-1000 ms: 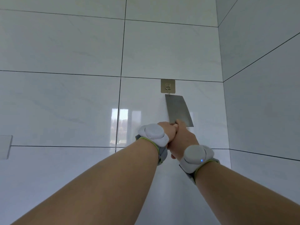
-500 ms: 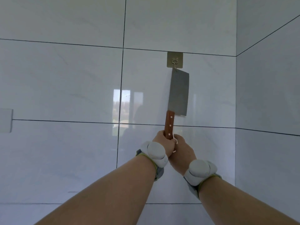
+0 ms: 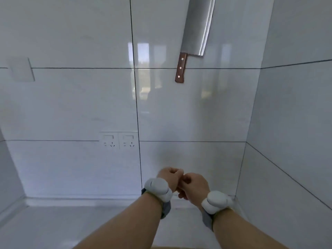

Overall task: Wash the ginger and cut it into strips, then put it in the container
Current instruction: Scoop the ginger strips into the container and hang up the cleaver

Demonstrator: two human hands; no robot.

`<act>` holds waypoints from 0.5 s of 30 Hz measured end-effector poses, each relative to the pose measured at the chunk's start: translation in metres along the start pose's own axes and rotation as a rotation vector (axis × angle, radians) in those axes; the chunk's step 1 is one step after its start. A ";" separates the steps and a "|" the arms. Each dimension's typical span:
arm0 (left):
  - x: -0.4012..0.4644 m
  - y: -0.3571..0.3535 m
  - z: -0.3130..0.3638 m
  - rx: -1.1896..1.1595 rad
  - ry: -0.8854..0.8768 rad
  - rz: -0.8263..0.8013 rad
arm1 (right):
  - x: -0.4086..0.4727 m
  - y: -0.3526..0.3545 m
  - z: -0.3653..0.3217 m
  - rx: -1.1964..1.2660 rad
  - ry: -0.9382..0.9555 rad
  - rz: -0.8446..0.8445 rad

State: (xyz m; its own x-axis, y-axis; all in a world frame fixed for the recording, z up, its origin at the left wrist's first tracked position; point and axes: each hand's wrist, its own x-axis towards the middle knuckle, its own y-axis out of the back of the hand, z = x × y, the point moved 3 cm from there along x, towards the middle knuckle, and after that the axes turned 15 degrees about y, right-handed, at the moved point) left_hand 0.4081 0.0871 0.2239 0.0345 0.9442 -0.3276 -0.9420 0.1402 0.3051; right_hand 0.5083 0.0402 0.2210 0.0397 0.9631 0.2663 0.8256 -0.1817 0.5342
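Note:
A steel cleaver [image 3: 195, 27] with a brown wooden handle [image 3: 180, 70] hangs blade-up on the white tiled wall, its top cut off by the frame edge. Both my hands are far below it, close together above the counter. My left hand [image 3: 170, 177] is curled into a fist and holds nothing. My right hand [image 3: 193, 186] has its fingers curled inward, knuckles touching the left hand, with nothing visible in it. White sensor bands sit on both wrists. Neither ginger nor a container is in view.
A double wall socket [image 3: 118, 141] sits left of my hands. A white wall plate [image 3: 21, 69] is at the far left. The pale countertop [image 3: 71, 227] runs below, meeting the side wall [image 3: 296, 123] in a corner on the right.
Both hands have let go of the cleaver's handle and dropped well below it. The cleaver stays hanging on the wall. My view has tilted down, bringing the counter and sockets into sight.

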 end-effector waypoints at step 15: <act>-0.054 0.008 -0.207 0.411 0.369 0.056 | -0.125 -0.084 0.076 -0.335 -0.133 -0.618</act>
State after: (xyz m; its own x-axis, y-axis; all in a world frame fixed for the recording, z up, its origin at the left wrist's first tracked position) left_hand 0.3292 -0.0241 0.0592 -0.2008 0.7969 -0.5697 -0.7288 0.2671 0.6305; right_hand 0.4766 -0.0498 0.0820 -0.2931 0.9219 -0.2533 0.5029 0.3740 0.7793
